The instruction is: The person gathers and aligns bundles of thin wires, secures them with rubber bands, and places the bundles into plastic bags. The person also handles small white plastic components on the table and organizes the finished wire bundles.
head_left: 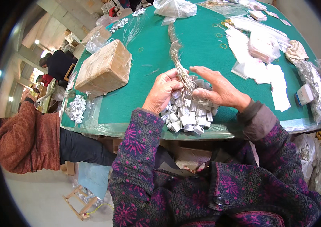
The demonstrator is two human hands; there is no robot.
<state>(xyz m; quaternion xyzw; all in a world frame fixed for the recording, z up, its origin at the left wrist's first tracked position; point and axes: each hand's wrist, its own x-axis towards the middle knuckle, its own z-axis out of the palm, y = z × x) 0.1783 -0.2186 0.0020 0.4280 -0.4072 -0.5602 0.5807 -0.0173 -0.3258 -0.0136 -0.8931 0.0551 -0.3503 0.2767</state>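
Note:
A long bundle of thin, brownish-silver strands [174,47] lies away from me across the green table. Its near end runs into a heap of small silvery-white square pieces [187,118] close to the table's front edge. My left hand [161,92] is closed on the strands just above this heap, thumb and fingers pressed together. To the right of the bundle, my right hand [221,89] is open, thumb apart from the fingers, over the heap's upper right side. Whether its fingertips touch any pieces, I cannot tell.
A taped cardboard box [105,68] stands left, with a smaller heap of silvery pieces [77,108] nearer. White plastic sleeves [259,49] and rubber bands [223,46] lie right. A clear plastic bag [175,8] sits at the back. A person in a brown patterned jacket [31,140] is at left.

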